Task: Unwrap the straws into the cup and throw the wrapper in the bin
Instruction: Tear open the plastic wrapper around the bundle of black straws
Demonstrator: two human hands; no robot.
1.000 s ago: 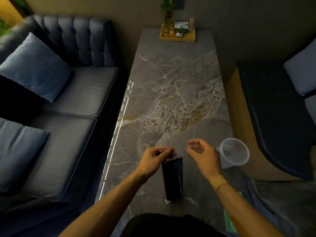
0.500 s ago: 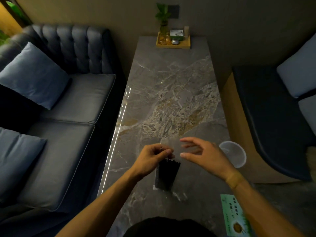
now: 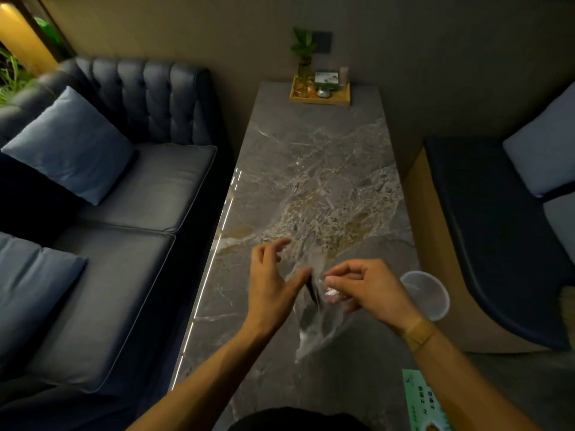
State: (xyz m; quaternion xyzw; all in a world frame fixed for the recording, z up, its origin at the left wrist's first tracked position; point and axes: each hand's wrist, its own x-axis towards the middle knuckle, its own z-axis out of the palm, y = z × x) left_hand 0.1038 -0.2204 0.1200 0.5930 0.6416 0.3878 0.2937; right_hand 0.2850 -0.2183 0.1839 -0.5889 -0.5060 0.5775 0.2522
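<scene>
Half a second earlier our left hand pinched the straws; now it spread open while our right hand pinched the clear wrapper, starting the unwrapping beside the cup.

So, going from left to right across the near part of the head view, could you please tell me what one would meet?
Sofa → left hand → clear wrapper → right hand → plastic cup → dark bench seat.
</scene>
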